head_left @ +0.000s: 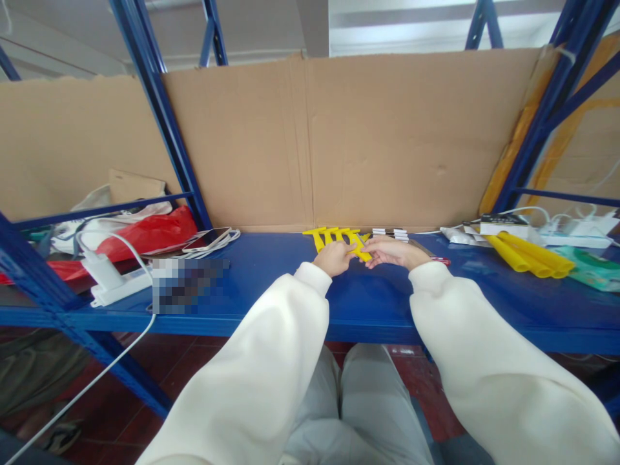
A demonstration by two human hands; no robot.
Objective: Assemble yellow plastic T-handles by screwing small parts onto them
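My left hand (334, 257) and my right hand (388, 250) meet above the blue shelf, fingers closed on a small yellow strip-like piece (361, 252). Its exact kind is too small to make out, and my fingers cover part of it. Just behind my left hand lies a row of several similar yellow T-shaped pieces (330, 232), side by side near the cardboard. Past my right hand are small white-and-dark items (390, 233) laid in a stack or row. A thin red object (441, 260) shows partly beside my right wrist.
Blue shelf top (271, 290) runs across, backed by a cardboard sheet (387, 142). To the left lie a phone (208, 239), coiled white cable, a power strip (121, 288) and a red bag (150, 232). Rightward are yellow tubes (530, 256), a green packet (593, 268) and white boxes.
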